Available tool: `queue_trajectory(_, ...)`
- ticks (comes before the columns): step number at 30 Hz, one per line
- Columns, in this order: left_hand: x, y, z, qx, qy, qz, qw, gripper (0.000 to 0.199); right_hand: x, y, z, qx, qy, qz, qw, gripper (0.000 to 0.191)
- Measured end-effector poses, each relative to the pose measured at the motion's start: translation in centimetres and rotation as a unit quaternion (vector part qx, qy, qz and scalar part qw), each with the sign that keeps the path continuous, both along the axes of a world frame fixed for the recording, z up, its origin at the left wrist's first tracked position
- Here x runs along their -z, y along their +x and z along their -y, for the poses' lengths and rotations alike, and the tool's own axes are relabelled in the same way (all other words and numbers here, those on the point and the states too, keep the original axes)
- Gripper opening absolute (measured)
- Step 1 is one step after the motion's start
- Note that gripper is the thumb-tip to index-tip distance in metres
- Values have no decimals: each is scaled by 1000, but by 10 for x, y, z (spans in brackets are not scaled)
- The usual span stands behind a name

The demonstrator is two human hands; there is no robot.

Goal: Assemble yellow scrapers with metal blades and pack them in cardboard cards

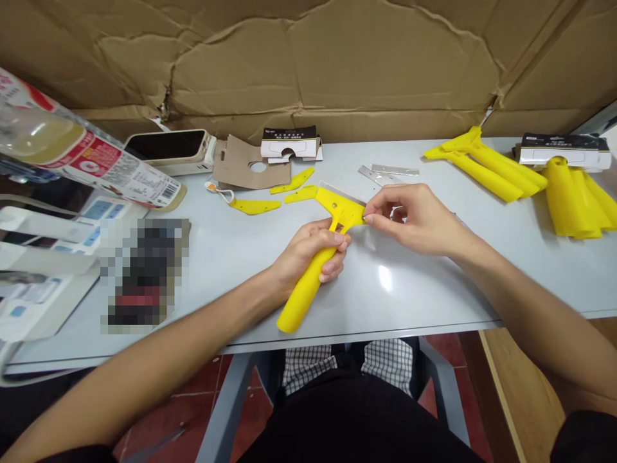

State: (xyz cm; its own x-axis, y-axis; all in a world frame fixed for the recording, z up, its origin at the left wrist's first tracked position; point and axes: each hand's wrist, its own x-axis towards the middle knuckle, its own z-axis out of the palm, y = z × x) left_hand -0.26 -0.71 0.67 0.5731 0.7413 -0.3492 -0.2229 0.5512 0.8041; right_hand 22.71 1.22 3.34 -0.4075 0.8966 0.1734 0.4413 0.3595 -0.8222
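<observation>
Creased brown cardboard (308,64) is standing behind a pale bench (419,289), where a person is working with two bare hands. One bottle (103,164) with a red-and-white label is showing at the left. Yellow handles (484,177) are lying in two bunches at the right, overlapping too closely for a sure count.

One yellow scraper (303,296) is hanging over the front of the bench, its long axis running diagonally: the smooth, rounded handle is pointing back toward the wearer and left, while the broad head is facing away and right. A thin silvery edge is lining the head's far side; a small round spot is marking its face.

The left hand (315,251) is gripping the handle near its neck, fingers wrapping round it. The right hand (417,215) is pinching the head's right corner between thumb and forefinger.

Black-and-white boxes (289,145) are sitting in two spots toward the back. Three yellow strips (258,206) are lying left of the head, and two loose blades (399,170) are resting just beyond the right hand.
</observation>
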Motion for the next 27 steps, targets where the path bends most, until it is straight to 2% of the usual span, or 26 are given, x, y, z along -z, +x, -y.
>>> queue_trajectory(6,0,0,0,0,5,1,1000,23,-3,-3,3,20,-13,12,1000,9)
queue_trajectory(10,1,0,0,-2,10,-1,1000,21,-1,-5,4,52,-32,-17,998,7)
queue_trajectory(14,4,0,0,1,7,10,1000,21,2,-8,2,55,-63,-48,995,17)
queue_trajectory(18,5,-2,-3,-23,8,19,1000,24,-12,5,-3,32,-51,-47,997,34)
queue_trajectory(21,2,-5,-7,-58,12,23,998,25,-30,40,-10,53,30,78,995,34)
queue_trajectory(23,0,-8,-10,-73,17,29,997,25,-38,71,-17,92,54,274,956,29)
queue_trajectory(25,-3,-11,-13,-83,23,38,996,24,-40,98,-24,137,-2,410,902,30)
queue_trajectory(27,-5,-14,-16,-91,31,44,994,23,-38,114,-30,136,-70,468,870,36)
